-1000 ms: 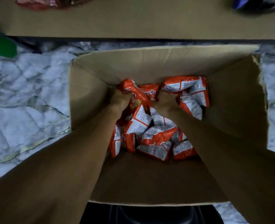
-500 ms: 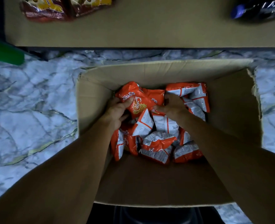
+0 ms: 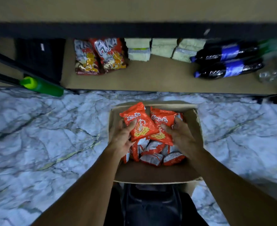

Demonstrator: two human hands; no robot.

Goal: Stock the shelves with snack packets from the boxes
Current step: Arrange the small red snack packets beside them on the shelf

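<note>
Orange foil snack packets [image 3: 139,128], two, sit over the open brown cardboard box [image 3: 150,177] w/ more inside: left hand [image 3: 123,138] grips one, right hand [image 3: 181,136] grips the other. Step: pick-up. Next prob. calls for carrying both fwd to the tan shelf board [image 3: 159,76].

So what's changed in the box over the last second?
The left hand grips the left orange packet and the right hand the right orange packet, both lifted from the pile toward the rim. The remaining packets and the cardboard box stayed put.
</note>
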